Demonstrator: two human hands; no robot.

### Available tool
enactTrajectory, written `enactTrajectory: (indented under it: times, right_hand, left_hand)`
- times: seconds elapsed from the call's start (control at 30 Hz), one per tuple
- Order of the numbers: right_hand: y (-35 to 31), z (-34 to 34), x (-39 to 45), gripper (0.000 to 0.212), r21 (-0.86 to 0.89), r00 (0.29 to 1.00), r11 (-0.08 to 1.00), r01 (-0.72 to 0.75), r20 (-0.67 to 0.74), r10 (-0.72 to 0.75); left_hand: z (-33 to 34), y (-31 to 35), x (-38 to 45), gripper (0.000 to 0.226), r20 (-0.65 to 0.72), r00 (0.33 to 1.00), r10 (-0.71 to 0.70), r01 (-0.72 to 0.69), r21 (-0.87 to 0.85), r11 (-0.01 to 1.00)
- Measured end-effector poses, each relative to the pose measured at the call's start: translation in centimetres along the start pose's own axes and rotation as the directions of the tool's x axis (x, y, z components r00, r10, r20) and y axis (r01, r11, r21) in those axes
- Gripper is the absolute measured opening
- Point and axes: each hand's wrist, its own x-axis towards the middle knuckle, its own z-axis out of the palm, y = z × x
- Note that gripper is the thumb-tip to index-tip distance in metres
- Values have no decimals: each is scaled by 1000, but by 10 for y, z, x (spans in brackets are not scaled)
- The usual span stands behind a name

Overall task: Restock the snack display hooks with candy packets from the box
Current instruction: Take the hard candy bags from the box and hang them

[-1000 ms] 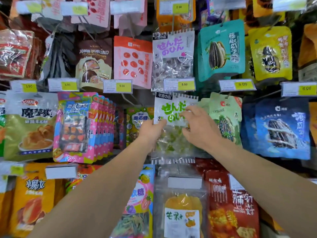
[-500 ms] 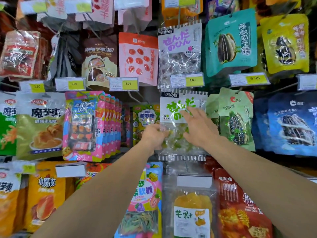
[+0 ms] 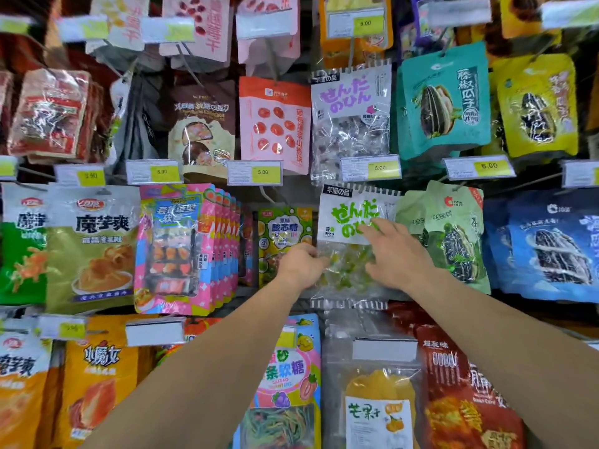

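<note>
Both hands are on a clear plastic candy packet with green lettering on its white header (image 3: 351,241), which hangs in the middle row of the display, just beside a green sunflower-seed pouch (image 3: 453,241) on its right. The left hand (image 3: 303,265) pinches the packet's left edge with curled fingers. The right hand (image 3: 393,254) lies flat on its front, fingers straight and spread.

Clear candy packet (image 3: 351,218) with green lettering, black-and-white striped edges, green sweets.
</note>
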Motion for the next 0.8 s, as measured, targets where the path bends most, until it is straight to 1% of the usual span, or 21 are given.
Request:
enactTrajectory:
  times: [0.07,0.17,0.27,0.33,0.4,0.47,0.6,0.73,0.8]
  right_hand:
    - [-8,-4,-5,76,-1,1000,1000,-16,17,16]
    - [-30,-11,-16,72,-26,999,1000,-14,29,15]
    - [-62,-18,-33,70,-12,999,1000,-29,37,29]
    - [-85,-19,-46,70,4,999,1000,-24,41,23]
    - [-105,-17,-59,70,12,998,1000,-13,59,12]
    - [-128,-15,-75,70,33,996,999,-17,85,15]
    - [-175,-8,-115,70,65,987,998,2,160,-13]
    - [-216,2,-160,68,113,968,994,5,248,-33]
    - [-235,8,-182,66,126,962,992,27,267,-60]
  left_hand:
    - [-11,-3,-2,44,9,1000,17,-17,19,1000]
    - [-36,-9,-17,46,19,996,86,-88,129,988]
    - [-65,-19,-48,46,27,974,227,-224,307,925]
    - [-86,-30,-73,49,56,958,280,-279,396,875]
    - [-105,-40,-95,49,97,959,268,-282,460,842]
    - [-125,-52,-116,50,123,961,247,-275,490,827]
    - [-157,-83,-163,49,145,965,219,-262,475,840]
    - [-181,-110,-212,52,145,979,143,-197,482,854]
    - [-190,-126,-237,54,146,986,84,-145,487,861]
